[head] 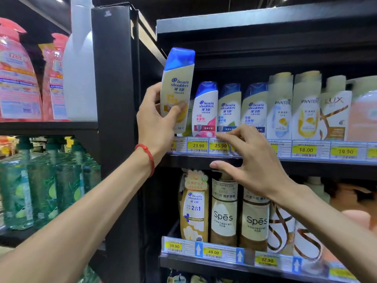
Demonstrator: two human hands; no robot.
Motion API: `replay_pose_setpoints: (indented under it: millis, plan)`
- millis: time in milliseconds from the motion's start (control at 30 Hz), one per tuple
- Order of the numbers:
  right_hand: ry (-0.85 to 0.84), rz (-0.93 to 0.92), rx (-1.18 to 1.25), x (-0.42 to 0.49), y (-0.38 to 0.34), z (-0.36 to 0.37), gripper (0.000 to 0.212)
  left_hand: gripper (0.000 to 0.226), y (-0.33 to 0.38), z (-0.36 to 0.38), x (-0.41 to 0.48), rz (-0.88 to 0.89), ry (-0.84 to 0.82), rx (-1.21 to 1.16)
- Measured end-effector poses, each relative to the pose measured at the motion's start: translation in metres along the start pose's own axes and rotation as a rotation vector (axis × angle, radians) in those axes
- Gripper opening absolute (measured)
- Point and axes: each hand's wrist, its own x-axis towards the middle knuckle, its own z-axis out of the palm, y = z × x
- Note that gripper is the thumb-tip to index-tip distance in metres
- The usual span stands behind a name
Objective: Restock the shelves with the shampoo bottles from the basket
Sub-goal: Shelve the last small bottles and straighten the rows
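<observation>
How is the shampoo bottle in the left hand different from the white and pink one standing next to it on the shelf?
The held bottle has a cream body with yellow artwork; the white and pink bottle has a white body with pink artwork. The held bottle is gripped by the left hand, raised and slightly tilted; the white and pink one stands upright on the shelf. Both have blue caps and Head & Shoulders labels.

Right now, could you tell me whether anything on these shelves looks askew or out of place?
Only the Head & Shoulders bottle in the left hand: it is raised and tilted at the row's left end, not yet shelved. The other shelved bottles stand upright.
</observation>
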Motion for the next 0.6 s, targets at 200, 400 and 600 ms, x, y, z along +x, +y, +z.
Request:
replay_pose_setpoints:
  millis: [200,400,600]
  plan:
    - [0.003,0.009,-0.014,-0.001,0.001,0.000,0.068,0.043,-0.022,0.008,-0.001,-0.098,-0.105,0.055]
    - [0.024,-0.003,-0.029,-0.003,0.002,0.003,0.068,0.043,-0.032,0.009,0.000,-0.174,-0.195,0.129]
    - [0.030,-0.006,-0.050,-0.004,0.003,0.006,0.068,0.037,-0.036,0.009,0.001,-0.268,-0.236,0.163]
